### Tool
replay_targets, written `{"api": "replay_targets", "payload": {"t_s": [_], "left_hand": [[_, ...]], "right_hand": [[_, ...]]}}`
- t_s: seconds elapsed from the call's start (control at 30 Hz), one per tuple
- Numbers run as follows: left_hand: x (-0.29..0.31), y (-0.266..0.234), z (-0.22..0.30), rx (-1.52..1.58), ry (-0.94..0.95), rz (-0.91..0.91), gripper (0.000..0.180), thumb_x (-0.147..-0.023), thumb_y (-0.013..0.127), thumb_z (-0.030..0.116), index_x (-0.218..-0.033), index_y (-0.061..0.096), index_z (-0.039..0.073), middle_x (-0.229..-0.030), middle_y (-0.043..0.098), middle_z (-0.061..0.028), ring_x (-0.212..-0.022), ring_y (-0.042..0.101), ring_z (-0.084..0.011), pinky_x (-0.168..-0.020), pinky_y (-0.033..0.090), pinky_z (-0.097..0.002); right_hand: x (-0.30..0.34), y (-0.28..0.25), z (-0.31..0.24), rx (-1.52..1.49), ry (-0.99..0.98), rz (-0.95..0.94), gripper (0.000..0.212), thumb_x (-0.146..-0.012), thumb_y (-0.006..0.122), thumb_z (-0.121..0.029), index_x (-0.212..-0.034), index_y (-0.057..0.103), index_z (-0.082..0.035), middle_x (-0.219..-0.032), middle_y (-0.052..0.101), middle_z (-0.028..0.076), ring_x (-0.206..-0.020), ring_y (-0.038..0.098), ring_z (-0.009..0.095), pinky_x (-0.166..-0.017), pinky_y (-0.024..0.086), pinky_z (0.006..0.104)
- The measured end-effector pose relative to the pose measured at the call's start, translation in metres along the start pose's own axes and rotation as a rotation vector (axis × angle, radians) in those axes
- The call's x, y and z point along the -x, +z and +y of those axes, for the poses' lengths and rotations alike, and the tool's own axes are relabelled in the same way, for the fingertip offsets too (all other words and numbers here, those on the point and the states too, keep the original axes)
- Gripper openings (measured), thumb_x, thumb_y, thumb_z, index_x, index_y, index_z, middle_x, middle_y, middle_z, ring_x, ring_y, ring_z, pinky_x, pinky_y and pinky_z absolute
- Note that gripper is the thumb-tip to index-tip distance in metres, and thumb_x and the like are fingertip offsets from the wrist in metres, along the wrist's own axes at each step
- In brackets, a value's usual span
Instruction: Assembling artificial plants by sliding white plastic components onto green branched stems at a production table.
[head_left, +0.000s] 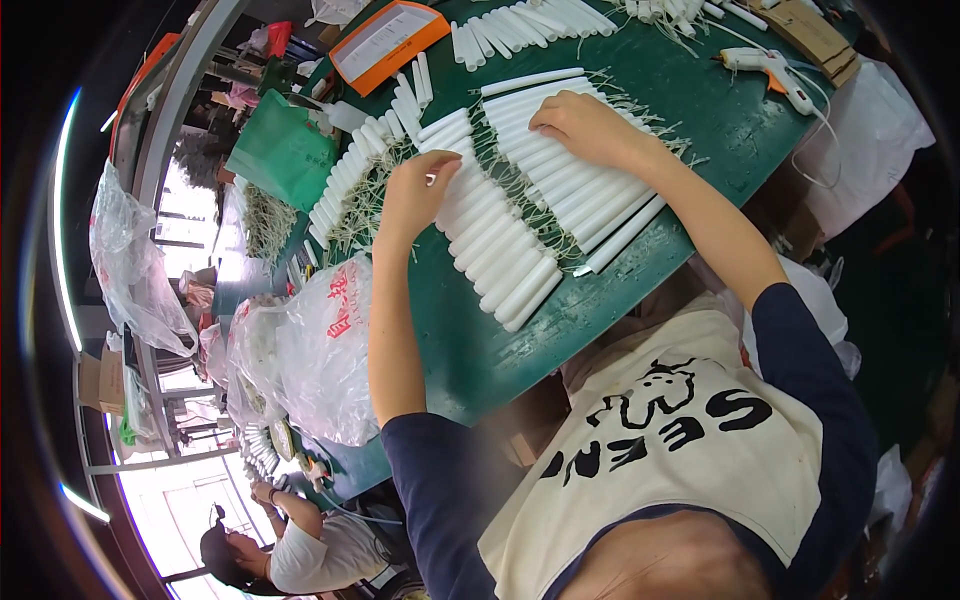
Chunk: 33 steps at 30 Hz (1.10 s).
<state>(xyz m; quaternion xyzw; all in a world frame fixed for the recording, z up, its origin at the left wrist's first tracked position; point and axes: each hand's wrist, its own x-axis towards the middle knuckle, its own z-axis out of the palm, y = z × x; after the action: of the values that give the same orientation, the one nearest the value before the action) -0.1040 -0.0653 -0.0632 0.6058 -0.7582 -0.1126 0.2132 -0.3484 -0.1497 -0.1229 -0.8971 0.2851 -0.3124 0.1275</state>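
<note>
On the green table (440,350) lie two rows of slim white tubes with thin pale strings at their ends. At the upper end of the left row (490,245) is my left hand (412,195), its thumb and fingertips bent together in a pinch. What they pinch, if anything, is too small to tell. My right hand (585,128) rests over the upper part of the right row (575,190), fingers curled down onto the tubes; its fingertips are partly hidden. Strings (515,185) run through the gap between the rows.
More tubes (350,185) with tangled strings lie left, beside a green bag (285,150). An orange box (390,45) and a glue gun (770,75) with its cord stand at the far side. Plastic bags (320,340) hang near my left arm. Another person (310,550) sits lower left.
</note>
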Motion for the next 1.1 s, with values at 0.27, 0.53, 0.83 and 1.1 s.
{"api": "replay_targets", "payload": {"t_s": [0.27,0.53,0.83,1.1], "left_hand": [[-0.056,0.013,-0.006,0.037,-0.011,0.085,0.026,-0.088,0.056,0.023,-0.100,0.065,0.001,-0.089,0.068,-0.0109,-0.082,0.063,-0.0176,-0.073,0.048,-0.0283],[-0.145,0.059,-0.023,-0.133,0.268,0.260,0.026,-0.084,0.057,0.022,-0.102,0.062,0.004,-0.094,0.064,-0.0164,-0.089,0.059,-0.0358,-0.076,0.047,-0.0416],[-0.196,0.095,-0.027,-0.443,0.033,0.083,0.028,-0.085,0.055,0.034,-0.106,0.062,0.016,-0.093,0.063,-0.0169,-0.086,0.061,-0.0354,-0.073,0.050,-0.0437],[-0.186,0.076,-0.014,-0.337,-0.096,0.284,0.019,-0.078,0.060,0.027,-0.081,0.070,0.011,-0.074,0.067,-0.0104,-0.072,0.065,-0.0283,-0.068,0.050,-0.0375]], "right_hand": [[0.005,0.001,-0.004,0.046,-0.045,0.092,0.019,-0.081,0.059,-0.012,-0.098,0.061,-0.004,-0.095,0.058,0.009,-0.098,0.051,0.027,-0.084,0.042,0.0367],[0.008,-0.010,-0.015,0.073,-0.067,0.120,0.011,-0.078,0.062,-0.012,-0.089,0.063,-0.008,-0.095,0.058,0.004,-0.100,0.051,0.023,-0.084,0.040,0.0369],[0.010,-0.009,-0.013,0.082,0.011,0.111,0.010,-0.079,0.062,-0.017,-0.086,0.063,-0.009,-0.094,0.057,0.003,-0.101,0.049,0.020,-0.085,0.038,0.0363],[0.010,-0.007,-0.009,0.081,-0.039,0.202,0.008,-0.079,0.062,-0.018,-0.080,0.063,-0.010,-0.088,0.057,0.002,-0.096,0.050,0.021,-0.079,0.040,0.0382]]}}
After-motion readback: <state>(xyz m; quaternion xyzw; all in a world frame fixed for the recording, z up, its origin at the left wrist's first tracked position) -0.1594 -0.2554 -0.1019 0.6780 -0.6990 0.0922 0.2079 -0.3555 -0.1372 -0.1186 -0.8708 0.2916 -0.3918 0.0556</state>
